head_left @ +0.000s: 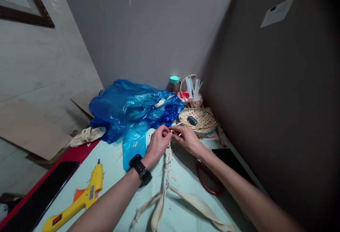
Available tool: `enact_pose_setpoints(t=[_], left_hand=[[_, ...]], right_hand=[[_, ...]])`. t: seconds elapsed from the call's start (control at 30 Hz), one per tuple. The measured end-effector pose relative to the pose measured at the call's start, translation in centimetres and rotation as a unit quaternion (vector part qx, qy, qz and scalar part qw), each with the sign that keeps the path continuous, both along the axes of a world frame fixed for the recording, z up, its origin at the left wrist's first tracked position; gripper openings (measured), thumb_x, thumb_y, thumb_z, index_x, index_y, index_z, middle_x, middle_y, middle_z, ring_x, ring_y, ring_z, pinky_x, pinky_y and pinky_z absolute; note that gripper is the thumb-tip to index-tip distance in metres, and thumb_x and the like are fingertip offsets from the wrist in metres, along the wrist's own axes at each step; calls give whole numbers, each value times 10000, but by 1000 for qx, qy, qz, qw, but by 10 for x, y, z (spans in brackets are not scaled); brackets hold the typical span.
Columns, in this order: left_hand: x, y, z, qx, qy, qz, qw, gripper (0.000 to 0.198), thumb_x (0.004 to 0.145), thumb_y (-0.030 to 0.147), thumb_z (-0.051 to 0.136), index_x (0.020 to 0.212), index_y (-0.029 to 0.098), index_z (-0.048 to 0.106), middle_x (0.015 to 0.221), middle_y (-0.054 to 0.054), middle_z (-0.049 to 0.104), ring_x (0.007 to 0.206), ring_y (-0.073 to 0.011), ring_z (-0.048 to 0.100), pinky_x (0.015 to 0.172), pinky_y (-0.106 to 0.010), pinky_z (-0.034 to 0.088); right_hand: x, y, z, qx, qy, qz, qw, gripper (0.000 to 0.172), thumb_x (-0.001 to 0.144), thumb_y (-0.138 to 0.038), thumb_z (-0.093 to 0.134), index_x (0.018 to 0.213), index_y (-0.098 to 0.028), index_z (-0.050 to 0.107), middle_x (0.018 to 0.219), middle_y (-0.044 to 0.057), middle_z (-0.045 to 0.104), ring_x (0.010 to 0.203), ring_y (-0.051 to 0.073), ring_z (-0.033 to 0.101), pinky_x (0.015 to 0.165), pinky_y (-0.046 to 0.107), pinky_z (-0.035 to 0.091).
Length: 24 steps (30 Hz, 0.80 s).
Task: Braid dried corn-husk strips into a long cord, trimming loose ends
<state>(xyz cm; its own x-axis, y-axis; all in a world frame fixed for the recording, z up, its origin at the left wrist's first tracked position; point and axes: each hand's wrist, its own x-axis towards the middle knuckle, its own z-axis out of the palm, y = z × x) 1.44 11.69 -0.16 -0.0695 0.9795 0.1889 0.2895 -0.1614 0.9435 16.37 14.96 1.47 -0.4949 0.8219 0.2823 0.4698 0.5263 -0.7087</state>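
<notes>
My left hand, with a black watch on its wrist, and my right hand meet fingertip to fingertip over a pale green table. Both pinch the top end of a braid of dried corn husk. The braid hangs down toward me and splits into loose husk strips that lie on the table.
A crumpled blue plastic bag lies behind my hands. A woven basket with a dark spool, a cup of glue sticks and a jar stand at the back right. A yellow glue gun lies front left. A husk bundle sits left.
</notes>
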Motion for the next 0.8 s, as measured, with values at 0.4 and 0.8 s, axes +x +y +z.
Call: enact_pose_setpoints(t=[0.4,0.8], left_hand=[[1,-1,-1,-68,-120,-26,990,141,796,299,526,809,165,569,632,18,537,550,-102,481,529,-211,385],[-4,11,-13,-176,-236,-63,954,177,594,114,631,771,111,620,583,6,559,407,-36,383,394,-178,244]], right_hand=[[6,9,-10,-43,31,10,999,170,791,-218,535,890,-151,656,816,31,684,730,172,605,676,253,424],[10,-8,-7,-25,5,62,998,115,900,-230,457,883,-187,563,823,-2,588,767,148,529,715,257,383]])
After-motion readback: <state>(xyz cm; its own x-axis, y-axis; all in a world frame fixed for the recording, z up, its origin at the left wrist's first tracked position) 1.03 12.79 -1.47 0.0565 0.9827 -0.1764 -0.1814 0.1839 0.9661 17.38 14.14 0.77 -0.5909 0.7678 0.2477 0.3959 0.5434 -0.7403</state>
